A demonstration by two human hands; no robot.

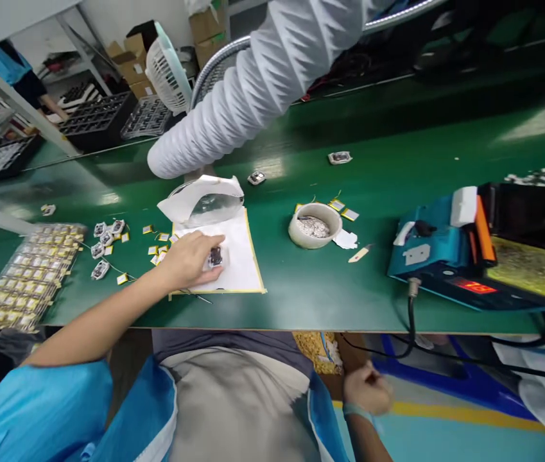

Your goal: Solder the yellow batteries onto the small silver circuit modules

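Note:
My left hand (190, 260) is closed around a small white plastic housing with dark electronics inside (216, 256), its thumb and fingers at the sides. That housing rests on a white sheet with yellow edges (246, 273) on the green bench. Just beyond the hand stands a white shield with a clear window (214, 202). A thin dark tool (201, 298) lies by the sheet's near edge. Below the bench edge, at the lower right, my right hand (367, 389) is curled into a fist; whatever it may hold is hidden.
Left of the sheet lie several yellow-edged battery cells (153, 249), white housings (106, 236) and a clear tray of cells (29, 276). A grey duct (248, 96) hangs overhead. A round pot (314, 226) and a blue soldering station (438, 250) stand rightward. Another person (22, 74) is at far left.

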